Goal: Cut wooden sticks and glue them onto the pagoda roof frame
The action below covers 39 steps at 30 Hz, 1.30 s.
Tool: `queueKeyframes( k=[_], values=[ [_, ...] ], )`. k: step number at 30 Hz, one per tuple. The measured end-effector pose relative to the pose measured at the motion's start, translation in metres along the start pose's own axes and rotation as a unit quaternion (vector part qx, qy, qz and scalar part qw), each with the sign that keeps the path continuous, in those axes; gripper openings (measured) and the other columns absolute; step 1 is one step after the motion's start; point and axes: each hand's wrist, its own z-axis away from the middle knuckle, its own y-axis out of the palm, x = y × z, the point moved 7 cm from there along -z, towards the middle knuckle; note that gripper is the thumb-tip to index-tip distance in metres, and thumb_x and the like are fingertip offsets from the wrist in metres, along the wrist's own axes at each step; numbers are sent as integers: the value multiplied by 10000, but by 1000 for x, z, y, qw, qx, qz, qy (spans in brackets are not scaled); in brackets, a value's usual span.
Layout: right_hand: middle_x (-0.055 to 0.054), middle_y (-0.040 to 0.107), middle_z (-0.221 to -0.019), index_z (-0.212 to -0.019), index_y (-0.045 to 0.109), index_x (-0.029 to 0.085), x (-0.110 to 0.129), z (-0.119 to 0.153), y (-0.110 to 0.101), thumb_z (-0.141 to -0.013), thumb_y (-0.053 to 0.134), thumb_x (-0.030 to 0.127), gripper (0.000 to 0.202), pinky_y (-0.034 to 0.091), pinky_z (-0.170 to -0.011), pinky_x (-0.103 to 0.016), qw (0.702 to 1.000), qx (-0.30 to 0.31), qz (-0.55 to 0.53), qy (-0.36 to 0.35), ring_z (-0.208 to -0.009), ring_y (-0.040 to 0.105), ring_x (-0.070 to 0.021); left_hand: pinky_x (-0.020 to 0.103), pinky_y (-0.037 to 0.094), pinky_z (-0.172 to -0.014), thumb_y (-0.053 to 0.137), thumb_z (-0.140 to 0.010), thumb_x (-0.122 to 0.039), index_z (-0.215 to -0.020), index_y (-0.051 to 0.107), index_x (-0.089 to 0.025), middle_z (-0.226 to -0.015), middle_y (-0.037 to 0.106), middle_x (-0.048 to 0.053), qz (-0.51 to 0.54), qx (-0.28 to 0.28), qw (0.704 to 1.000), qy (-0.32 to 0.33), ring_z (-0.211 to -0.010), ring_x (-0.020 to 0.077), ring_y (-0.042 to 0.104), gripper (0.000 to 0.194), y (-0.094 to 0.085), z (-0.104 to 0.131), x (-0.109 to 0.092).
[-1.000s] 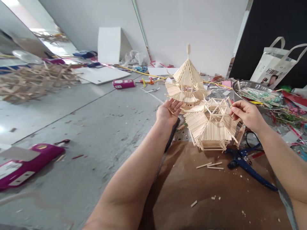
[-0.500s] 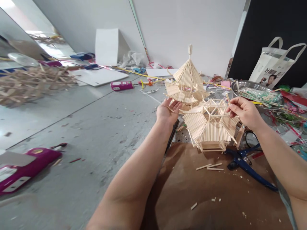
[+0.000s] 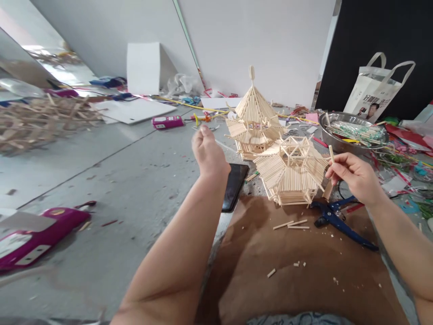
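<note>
My right hand (image 3: 352,176) pinches a short wooden stick (image 3: 331,153) upright at the right edge of the nearer stick-built roof model (image 3: 291,174). That model has slatted panels round an open frame of sticks on top. Left of the models, my left hand (image 3: 209,151) is raised over the floor with its fingers curled in. Its back and wrist face me, so anything inside it is hidden. Behind the nearer model stands a pointed stick-built pavilion (image 3: 256,108). Blue-handled cutters (image 3: 341,223) and several short sticks (image 3: 291,225) lie in front on brown paper (image 3: 264,253).
A black phone (image 3: 235,185) lies beside my left forearm. At the right are a metal bowl (image 3: 323,135) of sticks, a white bag (image 3: 370,92) and scattered scraps. Magenta glue-gun-like tools (image 3: 50,232) and a stick pile (image 3: 43,119) are at the left.
My left hand has moved left, away from the models, and its fingers have curled in. My right hand has drawn slightly off the nearer model, still pinching the stick. The view has shifted slightly.
</note>
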Motion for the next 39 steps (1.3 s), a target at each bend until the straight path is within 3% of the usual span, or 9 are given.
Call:
queueKeyframes(
  k=[5, 9, 12, 16, 23, 29, 34, 37, 39],
  values=[
    [-17, 657, -676, -807, 511, 191, -26, 38, 35, -733, 581, 443, 272, 454, -492, -260, 993, 51, -67, 80, -474, 542, -97, 275, 489, -634, 457, -830, -385, -820, 612, -165, -699, 625, 69, -37, 69, 997, 10, -724, 167, 620, 269, 36, 74, 26],
    [-18, 668, -681, -794, 529, 190, -40, 61, 56, -709, 589, 484, 312, 471, -499, -267, 979, 82, -137, 124, -456, 556, -99, 284, 486, -677, 434, -850, -309, -784, 633, -144, -795, 644, 88, -77, 155, 984, -36, -756, 161, 611, 266, 59, 128, 66],
    [-13, 665, -684, -795, 550, 185, -49, 71, 62, -703, 602, 470, 303, 472, -510, -265, 971, 95, -158, 149, -458, 572, -102, 292, 481, -576, 454, -838, -336, -860, 633, -160, -817, 637, 71, -83, 175, 966, -172, -645, 147, 595, 253, 56, 148, 115],
    [-2, 653, -688, -779, 575, 176, -60, 75, 66, -691, 620, 437, 279, 461, -498, -258, 968, 102, -167, 160, -453, 570, -100, 258, 448, -463, 513, -796, -405, -933, 626, -148, -701, 595, 46, -70, 219, 952, -204, -547, 126, 546, 313, 50, 155, 150],
    [9, 626, -699, -773, 628, 174, -68, 83, 73, -667, 637, 406, 256, 462, -523, -272, 978, 114, -106, 139, -498, 555, -103, 216, 396, -399, 565, -741, -473, -908, 636, -160, -665, 576, 18, -103, 276, 941, -165, -484, 97, 501, 362, 49, 163, 161],
    [42, 519, -508, -678, 628, 159, -76, 86, 70, -646, 658, 358, 203, 389, -497, -241, 991, 84, -20, 103, -475, 469, -90, 210, 428, -515, 598, -702, -495, -887, 651, -143, -685, 607, 18, -131, 302, 936, -126, -542, 83, 511, 401, 50, 166, 164],
    [42, 499, -483, -691, 596, 149, -78, 86, 69, -698, 590, 398, 249, 377, -478, -242, 989, 98, -3, 107, -444, 470, -95, 249, 462, -601, 674, -653, -399, -999, 622, -145, -774, 626, 22, -121, 317, 928, -156, -629, 108, 555, 433, 45, 162, 165],
    [36, 515, -531, -762, 600, 149, -79, 85, 65, -717, 565, 402, 258, 387, -497, -247, 991, 92, 19, 99, -469, 482, -101, 274, 464, -683, 679, -647, -347, -915, 665, -140, -795, 640, 38, -182, 347, 915, -100, -710, 131, 574, 339, 43, 151, 156],
    [16, 547, -587, -749, 606, 150, -77, 84, 62, -732, 552, 373, 231, 390, -531, -249, 992, 87, 74, 62, -523, 493, -107, 264, 448, -719, 682, -638, -305, -784, 700, -144, -789, 641, 39, -264, 365, 893, -9, -761, 136, 566, 218, 43, 143, 147]
  ],
)
